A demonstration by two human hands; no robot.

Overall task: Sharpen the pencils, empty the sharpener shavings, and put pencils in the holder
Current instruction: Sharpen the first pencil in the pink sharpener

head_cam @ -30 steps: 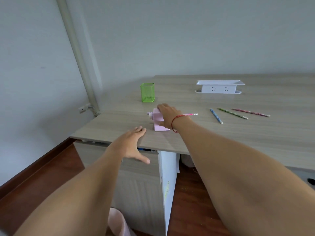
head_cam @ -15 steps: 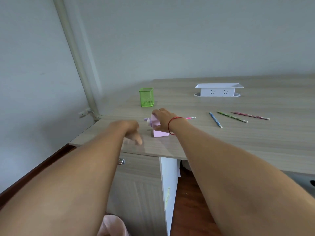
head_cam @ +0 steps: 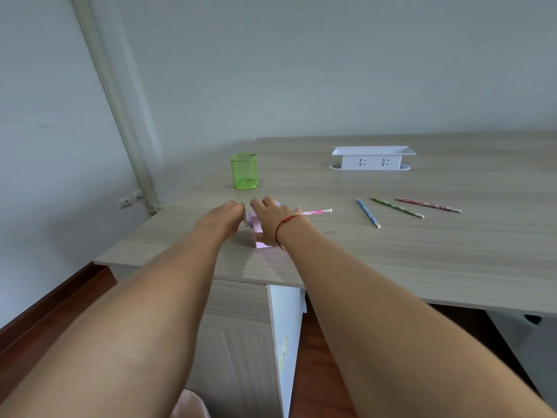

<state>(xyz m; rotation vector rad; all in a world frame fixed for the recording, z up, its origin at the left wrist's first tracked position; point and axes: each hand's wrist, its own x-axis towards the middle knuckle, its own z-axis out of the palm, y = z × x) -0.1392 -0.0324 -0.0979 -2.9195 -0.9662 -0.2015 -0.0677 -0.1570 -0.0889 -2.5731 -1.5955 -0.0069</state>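
A pink crank sharpener (head_cam: 261, 236) stands near the desk's left front corner. My right hand (head_cam: 272, 217) grips its top, hiding most of it. A pink patterned pencil (head_cam: 316, 212) sticks out of it to the right. My left hand (head_cam: 224, 217) is at the sharpener's left side by the crank (head_cam: 249, 219), fingers curled; whether they hold the crank is hidden. A green mesh pencil holder (head_cam: 243, 171) stands behind the sharpener. A blue pencil (head_cam: 368, 213), a green pencil (head_cam: 397, 207) and a red pencil (head_cam: 428, 204) lie to the right.
A white socket box (head_cam: 372, 158) sits at the back of the wooden desk (head_cam: 452, 260). A drawer cabinet (head_cam: 241, 342) stands under the desk's left end. A pale pink bin (head_cam: 190, 405) is on the floor below. A pipe (head_cam: 114, 104) runs down the wall.
My left hand rose from the desk's front edge to the sharpener's crank side. My right hand stayed on the sharpener.
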